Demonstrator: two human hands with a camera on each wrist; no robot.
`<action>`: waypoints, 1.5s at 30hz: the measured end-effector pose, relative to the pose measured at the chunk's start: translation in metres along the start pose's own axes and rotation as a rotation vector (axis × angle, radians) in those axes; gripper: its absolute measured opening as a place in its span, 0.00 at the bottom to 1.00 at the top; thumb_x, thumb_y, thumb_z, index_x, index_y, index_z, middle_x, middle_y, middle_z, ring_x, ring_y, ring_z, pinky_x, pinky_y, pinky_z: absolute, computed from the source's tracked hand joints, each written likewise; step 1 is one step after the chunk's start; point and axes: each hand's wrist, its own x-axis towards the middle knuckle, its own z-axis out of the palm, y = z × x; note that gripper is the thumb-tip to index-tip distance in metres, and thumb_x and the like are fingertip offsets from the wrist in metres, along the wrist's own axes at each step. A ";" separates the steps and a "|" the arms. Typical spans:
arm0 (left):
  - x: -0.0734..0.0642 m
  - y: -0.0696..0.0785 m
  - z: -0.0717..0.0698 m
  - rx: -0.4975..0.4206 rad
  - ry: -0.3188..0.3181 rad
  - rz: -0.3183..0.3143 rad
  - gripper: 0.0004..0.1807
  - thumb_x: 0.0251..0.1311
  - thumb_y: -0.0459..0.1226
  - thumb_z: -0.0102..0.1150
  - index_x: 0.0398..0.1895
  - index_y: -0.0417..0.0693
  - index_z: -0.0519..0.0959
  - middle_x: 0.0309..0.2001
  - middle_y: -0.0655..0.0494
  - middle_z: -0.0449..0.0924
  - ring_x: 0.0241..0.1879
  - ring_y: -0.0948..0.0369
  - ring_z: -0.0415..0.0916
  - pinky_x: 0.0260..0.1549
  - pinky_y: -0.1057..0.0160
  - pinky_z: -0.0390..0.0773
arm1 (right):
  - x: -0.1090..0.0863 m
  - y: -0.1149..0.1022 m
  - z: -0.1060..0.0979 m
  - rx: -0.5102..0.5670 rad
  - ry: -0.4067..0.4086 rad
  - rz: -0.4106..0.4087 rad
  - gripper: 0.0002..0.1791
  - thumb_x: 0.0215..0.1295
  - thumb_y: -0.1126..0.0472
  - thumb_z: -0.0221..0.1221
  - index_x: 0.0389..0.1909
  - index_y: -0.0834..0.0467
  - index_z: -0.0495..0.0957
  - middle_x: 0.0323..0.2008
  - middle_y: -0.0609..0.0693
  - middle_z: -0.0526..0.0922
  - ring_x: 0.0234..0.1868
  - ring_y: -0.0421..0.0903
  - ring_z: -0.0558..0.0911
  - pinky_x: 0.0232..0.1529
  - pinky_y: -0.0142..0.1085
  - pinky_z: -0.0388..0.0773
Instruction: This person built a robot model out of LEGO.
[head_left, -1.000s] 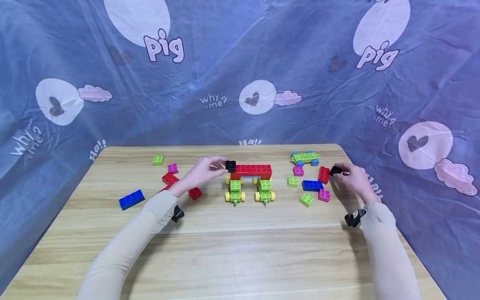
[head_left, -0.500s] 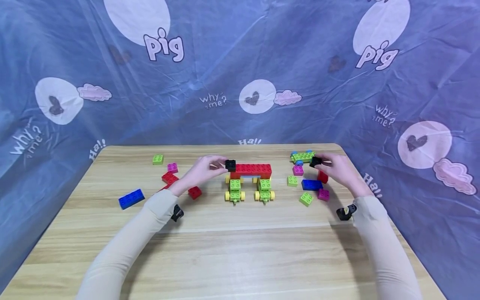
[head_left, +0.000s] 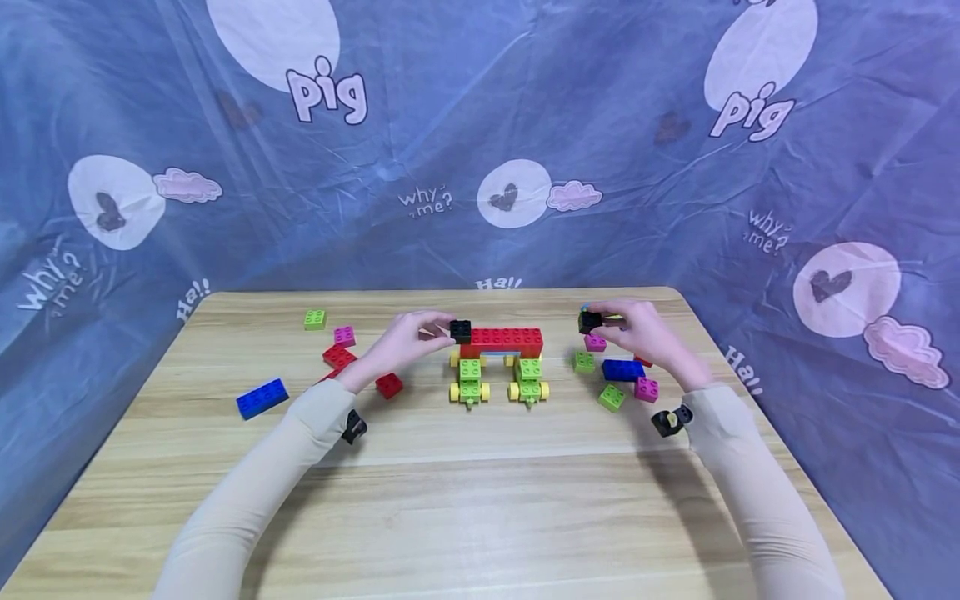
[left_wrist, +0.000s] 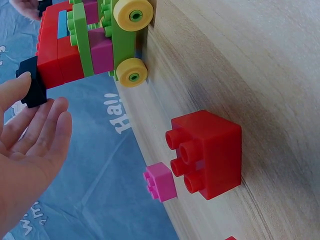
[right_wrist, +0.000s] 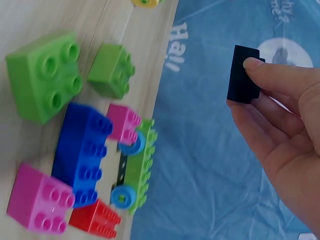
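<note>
My left hand pinches a black brick between thumb and fingers at the left end of a red beam. This brick sits against the red beam's top end. Lime, magenta and red bricks on yellow wheels make up the structure below. On the right, my right hand pinches a second black brick in the air. In the head view it overlaps the lime wheeled base, whose blue wheels show in the right wrist view.
Below the right hand lie a blue brick, lime bricks, magenta bricks and a red brick. To the left are a blue brick, red bricks, a magenta brick and a lime brick. A blue cloth hangs behind the table.
My right hand has lifted its black brick from the table's right side and carried it left toward the red beam. My left hand has stayed in place on its brick.
</note>
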 end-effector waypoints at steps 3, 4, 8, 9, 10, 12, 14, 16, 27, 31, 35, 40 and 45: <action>0.000 0.000 0.000 0.001 -0.001 -0.001 0.24 0.64 0.38 0.63 0.61 0.39 0.76 0.54 0.42 0.83 0.49 0.50 0.83 0.54 0.55 0.84 | 0.003 -0.007 0.004 0.012 -0.017 -0.023 0.22 0.59 0.73 0.64 0.56 0.71 0.78 0.54 0.70 0.82 0.53 0.66 0.83 0.51 0.53 0.82; 0.000 0.000 0.000 0.001 -0.001 -0.003 0.24 0.64 0.38 0.63 0.61 0.39 0.76 0.54 0.42 0.83 0.49 0.50 0.83 0.54 0.55 0.83 | 0.004 -0.010 0.005 0.019 -0.019 -0.030 0.22 0.59 0.74 0.65 0.56 0.71 0.78 0.54 0.70 0.82 0.53 0.66 0.83 0.51 0.53 0.82; 0.000 0.000 0.000 0.000 0.000 -0.005 0.24 0.64 0.38 0.63 0.61 0.39 0.76 0.54 0.42 0.83 0.49 0.51 0.83 0.54 0.55 0.83 | 0.008 -0.016 0.010 0.048 -0.033 -0.049 0.22 0.59 0.73 0.65 0.55 0.70 0.78 0.53 0.70 0.82 0.52 0.66 0.83 0.50 0.51 0.83; 0.000 0.000 0.000 0.001 -0.001 -0.005 0.24 0.64 0.38 0.63 0.61 0.39 0.76 0.54 0.42 0.83 0.49 0.51 0.83 0.54 0.55 0.83 | 0.009 -0.018 0.011 0.058 -0.037 -0.053 0.21 0.59 0.73 0.65 0.55 0.70 0.79 0.53 0.70 0.82 0.52 0.65 0.84 0.49 0.51 0.84; 0.000 0.000 0.000 0.002 -0.001 -0.005 0.24 0.64 0.38 0.63 0.62 0.39 0.76 0.54 0.42 0.83 0.49 0.51 0.83 0.54 0.55 0.83 | 0.009 -0.018 0.012 0.064 -0.038 -0.056 0.21 0.59 0.73 0.66 0.55 0.69 0.79 0.53 0.69 0.82 0.52 0.65 0.84 0.48 0.51 0.84; 0.000 0.000 0.000 0.003 -0.002 -0.009 0.24 0.64 0.38 0.63 0.61 0.39 0.76 0.54 0.43 0.83 0.49 0.51 0.83 0.54 0.55 0.83 | 0.010 -0.021 0.014 0.076 -0.038 -0.061 0.21 0.59 0.72 0.66 0.54 0.69 0.79 0.52 0.69 0.83 0.51 0.65 0.85 0.45 0.49 0.86; 0.000 0.000 0.000 0.005 -0.004 -0.010 0.24 0.64 0.38 0.63 0.62 0.39 0.76 0.54 0.42 0.83 0.49 0.51 0.83 0.54 0.55 0.83 | 0.012 -0.023 0.015 0.086 -0.036 -0.067 0.21 0.59 0.71 0.66 0.54 0.68 0.80 0.52 0.68 0.83 0.50 0.64 0.85 0.41 0.45 0.87; -0.001 0.000 0.000 0.007 -0.004 -0.011 0.24 0.64 0.38 0.63 0.62 0.39 0.76 0.54 0.42 0.83 0.50 0.51 0.83 0.55 0.55 0.83 | 0.013 -0.025 0.017 0.103 -0.039 -0.071 0.21 0.59 0.71 0.66 0.54 0.68 0.80 0.52 0.68 0.83 0.50 0.64 0.85 0.42 0.43 0.87; 0.000 0.000 0.000 0.013 0.000 -0.006 0.24 0.64 0.38 0.63 0.62 0.39 0.75 0.54 0.42 0.83 0.50 0.51 0.83 0.54 0.55 0.83 | 0.019 -0.035 0.024 0.104 -0.065 -0.096 0.21 0.60 0.71 0.66 0.56 0.68 0.79 0.54 0.66 0.83 0.54 0.62 0.84 0.50 0.47 0.84; 0.001 -0.001 0.001 0.016 0.002 0.001 0.24 0.64 0.38 0.63 0.62 0.39 0.75 0.54 0.42 0.83 0.49 0.51 0.83 0.54 0.55 0.84 | 0.021 -0.037 0.026 0.111 -0.073 -0.100 0.21 0.60 0.70 0.66 0.55 0.68 0.79 0.54 0.65 0.83 0.54 0.61 0.84 0.51 0.47 0.84; 0.001 -0.002 0.001 0.015 0.004 0.002 0.24 0.64 0.38 0.63 0.62 0.39 0.76 0.54 0.42 0.83 0.49 0.51 0.83 0.54 0.55 0.84 | 0.022 -0.037 0.028 0.124 -0.070 -0.106 0.21 0.59 0.71 0.67 0.54 0.68 0.80 0.53 0.66 0.83 0.53 0.61 0.84 0.51 0.45 0.84; 0.000 -0.002 0.001 0.010 0.008 0.004 0.24 0.64 0.38 0.63 0.62 0.39 0.76 0.54 0.42 0.83 0.49 0.51 0.83 0.54 0.55 0.84 | 0.023 -0.036 0.031 0.131 -0.068 -0.123 0.20 0.59 0.71 0.67 0.54 0.68 0.80 0.53 0.66 0.83 0.52 0.61 0.84 0.50 0.43 0.85; 0.000 -0.002 0.002 0.003 0.012 0.009 0.24 0.64 0.38 0.64 0.62 0.39 0.76 0.53 0.42 0.83 0.49 0.50 0.83 0.54 0.54 0.84 | 0.024 -0.035 0.033 0.110 -0.075 -0.127 0.20 0.60 0.70 0.66 0.54 0.67 0.80 0.52 0.65 0.84 0.52 0.60 0.85 0.50 0.44 0.85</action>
